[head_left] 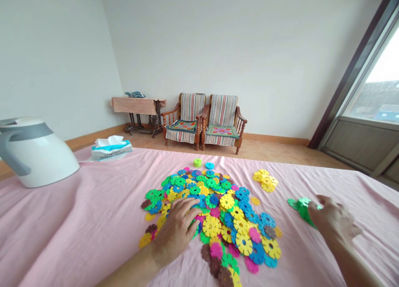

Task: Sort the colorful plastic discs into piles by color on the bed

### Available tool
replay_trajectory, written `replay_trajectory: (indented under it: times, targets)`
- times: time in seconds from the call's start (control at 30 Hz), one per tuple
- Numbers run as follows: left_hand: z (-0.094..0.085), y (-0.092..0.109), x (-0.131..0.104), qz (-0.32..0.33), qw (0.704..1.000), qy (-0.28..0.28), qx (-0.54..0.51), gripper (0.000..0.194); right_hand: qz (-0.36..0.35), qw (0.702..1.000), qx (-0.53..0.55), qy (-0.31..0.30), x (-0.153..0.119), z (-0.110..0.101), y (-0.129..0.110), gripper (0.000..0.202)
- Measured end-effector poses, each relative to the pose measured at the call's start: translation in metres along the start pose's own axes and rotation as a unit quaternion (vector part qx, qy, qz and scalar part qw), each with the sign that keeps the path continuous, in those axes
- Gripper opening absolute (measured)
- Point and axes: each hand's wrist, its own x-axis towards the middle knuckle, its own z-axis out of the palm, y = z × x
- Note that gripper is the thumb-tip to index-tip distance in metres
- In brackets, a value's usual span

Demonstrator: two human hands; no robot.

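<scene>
Right hand [332,220] touches one green pile [301,210], left [181,220] one mixed pile [212,226].

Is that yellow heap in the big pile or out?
Out: the yellow heap lies apart from the big pile, pink cloth between.

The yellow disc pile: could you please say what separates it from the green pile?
The head view shows bare pink tablecloth between the yellow pile and the green pile.

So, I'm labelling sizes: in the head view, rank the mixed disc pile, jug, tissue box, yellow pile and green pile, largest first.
1. Mixed disc pile
2. Jug
3. Tissue box
4. Yellow pile and green pile: unsure; they look similar, and the right hand hides part of the green one.
</scene>
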Motion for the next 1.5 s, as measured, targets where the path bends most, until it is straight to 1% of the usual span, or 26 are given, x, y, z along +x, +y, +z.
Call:
replay_trajectory:
  times: [0.07,0.17,0.3,0.4,0.5,0.63,0.77,0.87,0.97,1.13,1.27,1.4,1.47,1.5]
  targets:
    - [0.000,0.000,0.000,-0.001,1.000,-0.003,0.001,0.023,-0.043,0.999,0.029,-0.008,-0.005,0.000,-0.012,0.040]
    - [0.001,-0.001,0.001,0.001,1.000,-0.004,0.001,0.024,-0.135,0.985,0.092,-0.057,-0.018,0.006,-0.036,0.038]
    - [0.001,-0.001,0.000,0.007,1.000,0.007,0.000,0.024,-0.249,0.946,0.166,-0.126,-0.046,0.028,-0.069,0.036]
    - [-0.001,0.000,0.000,0.005,1.000,0.003,0.001,0.022,-0.302,0.920,0.198,-0.153,-0.064,0.042,-0.090,0.039]
    - [-0.002,0.000,0.000,0.004,1.000,0.000,-0.001,0.023,-0.332,0.907,0.200,-0.167,-0.073,0.049,-0.112,0.041]
    - [-0.001,-0.001,-0.001,0.003,1.000,0.015,-0.003,0.024,-0.363,0.892,0.175,-0.203,-0.075,0.052,-0.150,0.039]
    - [-0.003,-0.002,-0.003,0.012,1.000,0.002,-0.002,0.029,-0.353,0.895,0.137,-0.234,-0.075,0.057,-0.190,0.047]
    - [-0.007,-0.001,-0.003,0.018,1.000,-0.014,-0.003,0.034,-0.337,0.900,0.107,-0.255,-0.077,0.060,-0.211,0.049]
    - [-0.009,0.000,-0.003,0.016,1.000,-0.025,-0.004,0.039,-0.328,0.901,0.079,-0.271,-0.083,0.058,-0.222,0.051]
    - [-0.007,-0.001,-0.005,0.012,0.999,-0.049,-0.009,0.051,-0.338,0.894,0.061,-0.286,-0.104,0.047,-0.228,0.058]
    - [-0.004,-0.003,-0.006,0.002,0.999,-0.044,-0.014,0.061,-0.349,0.885,0.067,-0.300,-0.123,0.037,-0.232,0.053]
    - [-0.002,-0.004,-0.005,-0.004,0.999,-0.037,-0.014,0.068,-0.375,0.866,0.101,-0.316,-0.143,0.026,-0.233,0.041]
    - [-0.001,-0.004,-0.005,-0.002,0.999,-0.028,-0.016,0.071,-0.395,0.849,0.132,-0.326,-0.151,0.019,-0.231,0.033]
    - [0.000,-0.004,-0.005,-0.002,1.000,-0.023,-0.016,0.072,-0.406,0.838,0.151,-0.332,-0.154,0.015,-0.230,0.033]
